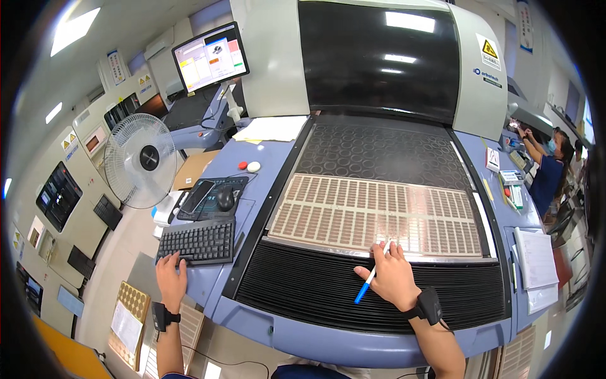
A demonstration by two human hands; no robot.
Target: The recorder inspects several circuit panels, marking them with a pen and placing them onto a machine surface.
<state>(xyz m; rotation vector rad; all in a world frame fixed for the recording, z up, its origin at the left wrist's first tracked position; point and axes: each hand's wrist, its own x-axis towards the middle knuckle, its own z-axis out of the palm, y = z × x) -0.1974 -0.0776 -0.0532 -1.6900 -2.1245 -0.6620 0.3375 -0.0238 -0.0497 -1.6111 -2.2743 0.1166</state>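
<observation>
My left hand point(170, 278) rests at the lower left corner of a black keyboard point(199, 240), its fingers stretched out over the keys and holding nothing. A white pen with a blue end point(362, 293) lies in my right hand point(394, 278), slanting out past the thumb. The fingertips of that hand reach the near edge of a large copper-and-cream circuit board panel point(366, 218) with rows of small rectangles. This panel lies flat on the machine's dark bed point(385, 148), which has a pattern of circles. Black ribbed bellows point(303, 284) run along the panel's near side, beneath my right hand.
Left of the bed are a mouse point(225, 198), a phone point(197, 196), red and white buttons point(248, 167) and a monitor point(211, 57). A fan point(142, 158) stands further left. Papers point(536, 259) lie at right. A person point(548, 174) works at the far right.
</observation>
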